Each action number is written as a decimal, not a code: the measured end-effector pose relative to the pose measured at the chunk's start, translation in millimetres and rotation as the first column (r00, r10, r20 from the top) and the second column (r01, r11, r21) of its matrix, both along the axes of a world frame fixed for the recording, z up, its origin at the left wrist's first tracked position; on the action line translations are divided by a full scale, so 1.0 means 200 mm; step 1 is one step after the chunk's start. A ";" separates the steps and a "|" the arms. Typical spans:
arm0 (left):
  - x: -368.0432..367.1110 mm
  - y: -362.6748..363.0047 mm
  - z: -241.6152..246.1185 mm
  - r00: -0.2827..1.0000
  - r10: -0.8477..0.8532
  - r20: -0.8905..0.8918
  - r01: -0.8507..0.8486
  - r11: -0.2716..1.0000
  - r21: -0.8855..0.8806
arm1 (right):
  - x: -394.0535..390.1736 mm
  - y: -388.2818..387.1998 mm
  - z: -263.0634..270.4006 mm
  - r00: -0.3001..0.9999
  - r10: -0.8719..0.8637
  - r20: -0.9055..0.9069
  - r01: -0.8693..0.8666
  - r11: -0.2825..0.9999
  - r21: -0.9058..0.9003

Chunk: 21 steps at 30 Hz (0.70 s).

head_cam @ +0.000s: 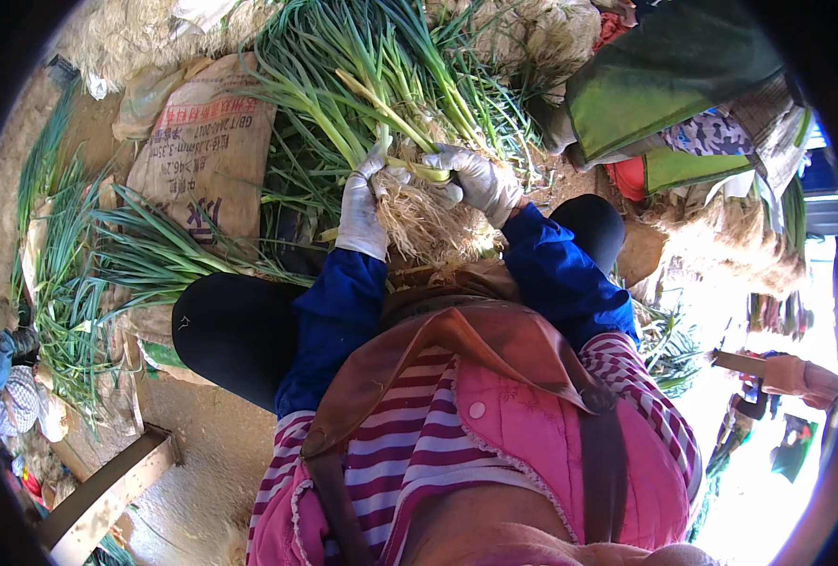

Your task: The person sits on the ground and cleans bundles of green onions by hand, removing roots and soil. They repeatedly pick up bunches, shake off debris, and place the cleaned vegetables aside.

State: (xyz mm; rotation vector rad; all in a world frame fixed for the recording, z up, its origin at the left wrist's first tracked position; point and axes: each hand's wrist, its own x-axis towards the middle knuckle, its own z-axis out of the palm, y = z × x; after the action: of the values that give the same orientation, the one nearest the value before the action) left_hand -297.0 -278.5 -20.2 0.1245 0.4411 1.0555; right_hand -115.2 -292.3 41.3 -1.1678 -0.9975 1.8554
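Note:
In a white glove, my left hand (pixel 363 201) grips green onions (pixel 344 145) near their white lower stems. Pale, stringy roots (pixel 419 219) hang between my hands towards my lap. My right hand (pixel 482 180), also gloved, is closed around the lower end of a yellowish onion stalk (pixel 383 105), with its fingers curled close to the roots. Beyond both hands spreads a thick heap of green onions (pixel 369 42), leaves pointing away from me. A brown apron (pixel 447 339) covers my front, and its lap part lies beneath the roots.
A printed woven sack (pixel 206 134) lies at the left, with a green onion bundle (pixel 157 255) near my knee. More onions (pixel 72 283) line the far left, where another person (pixel 12 400) is. Green cloth (pixel 673 78) hangs close at upper right. A bench beam (pixel 107 488) stands lower left.

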 end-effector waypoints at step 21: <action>0.03 0.03 -0.14 0.843 0.032 -0.537 -0.013 0.999 0.040 | -0.11 0.16 -0.26 0.152 -0.194 0.969 -0.799 0.553 0.236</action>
State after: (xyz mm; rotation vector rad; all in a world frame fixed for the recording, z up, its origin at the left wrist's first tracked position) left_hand -290.1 -271.6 -48.7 0.4574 0.9372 1.0441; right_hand -136.9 -259.8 -9.8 -1.5222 -2.7040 0.3489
